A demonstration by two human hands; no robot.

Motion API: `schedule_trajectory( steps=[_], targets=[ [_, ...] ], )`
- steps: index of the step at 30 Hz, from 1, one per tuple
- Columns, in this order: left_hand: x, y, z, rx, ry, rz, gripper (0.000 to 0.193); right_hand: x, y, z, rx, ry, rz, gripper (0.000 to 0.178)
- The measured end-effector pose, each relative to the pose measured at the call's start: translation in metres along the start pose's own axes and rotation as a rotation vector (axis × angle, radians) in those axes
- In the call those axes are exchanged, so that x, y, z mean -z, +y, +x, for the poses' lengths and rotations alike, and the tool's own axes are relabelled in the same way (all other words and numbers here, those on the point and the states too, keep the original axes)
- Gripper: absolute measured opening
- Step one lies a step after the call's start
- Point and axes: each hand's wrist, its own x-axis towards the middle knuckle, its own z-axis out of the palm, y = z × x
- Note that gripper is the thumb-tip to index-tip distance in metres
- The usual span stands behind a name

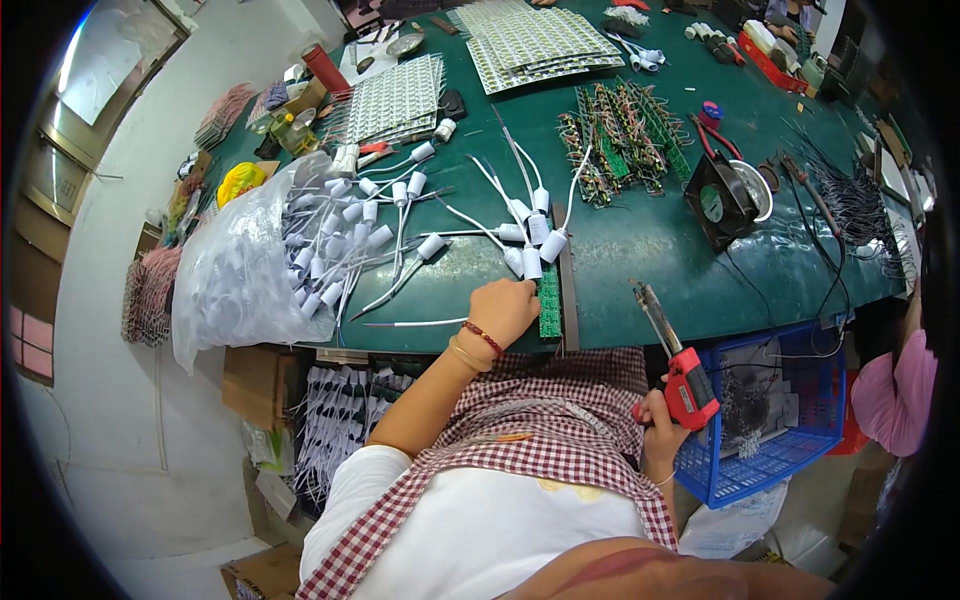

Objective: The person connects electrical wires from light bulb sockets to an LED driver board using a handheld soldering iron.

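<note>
My left hand [503,312] is closed at the table's near edge, its fingertips at a white cylindrical cap [532,264] beside a green circuit-board strip [549,308]; the fingertips are partly hidden. Several more white caps with wires stand and lie clustered just beyond, around the far end of the strip. A dark bar [569,290] runs along the strip's right side. My right hand [661,427] grips a red soldering gun [690,390] by its handle, past the table's near edge. The gun's metal tip points up and away, apart from the strip.
A plastic bag [235,275] spills wired white caps on the left. Wired circuit boards [625,140], a small black fan [718,205] and red-handled pliers [715,140] lie beyond. Board sheets [540,50] are stacked farther back. A blue crate [775,470] stands below, and another person's pink sleeve [895,390] shows at right.
</note>
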Motion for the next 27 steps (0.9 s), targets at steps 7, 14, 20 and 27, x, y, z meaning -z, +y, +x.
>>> schedule_trajectory(
  steps=[7,14,20,27],
  targets=[
    [0.010,-0.006,-0.008,-0.058,-0.111,-0.114,0.023,-0.008,0.002,0.007,0.007,-0.019,0.005,0.025],
    [0.032,-0.008,-0.024,-0.069,-0.079,-0.128,0.022,-0.017,0.000,0.019,-0.011,-0.029,-0.076,0.025],
    [0.041,0.004,-0.010,-0.384,0.300,0.283,0.011,-0.020,-0.006,0.031,0.027,-0.009,-0.055,0.024],
    [0.016,-0.014,0.051,-0.810,0.015,-0.084,0.027,-0.021,-0.015,0.045,0.143,-0.037,0.077,0.021]
  ],
)
